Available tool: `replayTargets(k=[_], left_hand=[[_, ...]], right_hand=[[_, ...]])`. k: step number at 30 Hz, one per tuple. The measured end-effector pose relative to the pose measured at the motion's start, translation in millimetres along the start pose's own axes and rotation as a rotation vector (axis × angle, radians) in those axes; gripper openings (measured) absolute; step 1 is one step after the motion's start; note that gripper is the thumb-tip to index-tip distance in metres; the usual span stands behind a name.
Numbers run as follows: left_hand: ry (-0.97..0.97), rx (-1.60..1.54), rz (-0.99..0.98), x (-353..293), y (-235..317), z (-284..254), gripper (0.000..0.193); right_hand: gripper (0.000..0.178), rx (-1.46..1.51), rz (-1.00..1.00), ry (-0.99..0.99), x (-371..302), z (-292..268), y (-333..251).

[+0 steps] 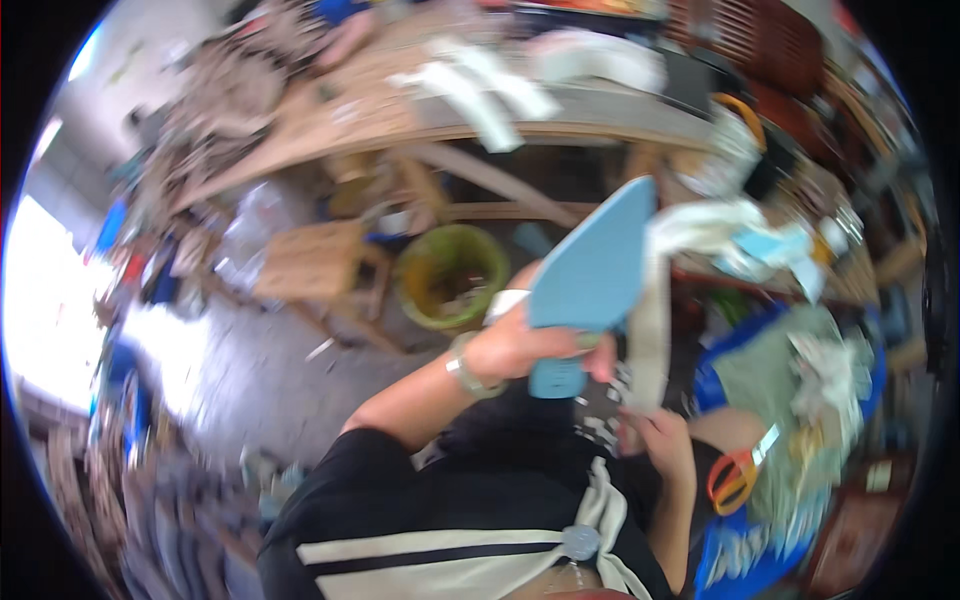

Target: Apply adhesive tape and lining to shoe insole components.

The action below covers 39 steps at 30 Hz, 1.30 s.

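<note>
**2 hands at work: light-blue piece in the left, cream strip in the right**

Both hands meet in front of the person's lap. The left hand [510, 345] is closed around a flat light-blue piece [595, 270] near its narrow lower end; 1 short tab shows below the fingers, and the broad part slants up to a blunt tip. A pale band [470, 370] circles the left wrist. Lower and to the right, the right hand [660, 440] pinches the bottom end of a long cream strip [652, 340], which runs up just beside the light-blue piece. Blur hides the exact finger contact.

White scraps [600, 430] lie on the floor between the hands. Near the right thigh are 1 pair of orange-handled scissors [737, 480]; what they rest on is hard to tell. Further right, grey-green cloth [760, 370] lies over something blue.

Ahead stand 1 green bucket [450, 240], 1 wooden stool [310, 260] and a wooden workbench [300, 130] bearing white strips [465, 100].
</note>
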<state>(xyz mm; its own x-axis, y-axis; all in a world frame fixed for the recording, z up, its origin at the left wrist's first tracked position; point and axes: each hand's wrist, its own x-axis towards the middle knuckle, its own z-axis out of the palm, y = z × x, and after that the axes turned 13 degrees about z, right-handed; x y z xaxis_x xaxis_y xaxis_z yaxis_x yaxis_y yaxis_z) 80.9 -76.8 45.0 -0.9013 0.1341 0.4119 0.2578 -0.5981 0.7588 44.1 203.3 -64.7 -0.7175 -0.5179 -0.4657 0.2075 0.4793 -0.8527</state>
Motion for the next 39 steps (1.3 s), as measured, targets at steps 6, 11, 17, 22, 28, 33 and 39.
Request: replayTargets(k=[6, 11, 17, 22, 28, 33, 39], left_hand=[[-0.149, 0.092, 0.048, -0.7, 4.6, 12.3, 0.03], [-0.222, -0.006, -0.053, 0.0, -22.0, 31.9, 0.052], [-0.182, -0.164, -0.177, -7.0, -71.6, -0.2, 0.042], [-0.089, 0.02, -0.169, 12.3, -71.0, -6.9, 0.067], [0.1, -0.34, -0.082, 32.9, -89.0, 15.5, 0.074], [0.349, -0.081, -0.091, 31.4, -99.4, 25.7, 0.049], [0.379, 0.004, 0.029, 28.4, -102.8, 28.7, 0.031]], right_hand=[[0.017, -1.156, -0.145, 0.15, 19.7, -44.5, 64.0], [0.023, 0.02, -0.146, 0.351, -9.8, -34.6, -8.7], [0.031, 0.468, -0.227, 0.312, -1.1, -14.3, -75.8], [0.033, 0.734, -0.361, -0.163, 18.2, -16.3, -118.2], [0.023, 0.692, -0.506, 0.408, 37.4, -34.1, -87.8], [0.022, 0.732, -0.494, 0.304, 23.0, -34.6, -84.5], [0.018, 0.938, -0.354, 0.16, 20.5, -27.8, -88.0]])
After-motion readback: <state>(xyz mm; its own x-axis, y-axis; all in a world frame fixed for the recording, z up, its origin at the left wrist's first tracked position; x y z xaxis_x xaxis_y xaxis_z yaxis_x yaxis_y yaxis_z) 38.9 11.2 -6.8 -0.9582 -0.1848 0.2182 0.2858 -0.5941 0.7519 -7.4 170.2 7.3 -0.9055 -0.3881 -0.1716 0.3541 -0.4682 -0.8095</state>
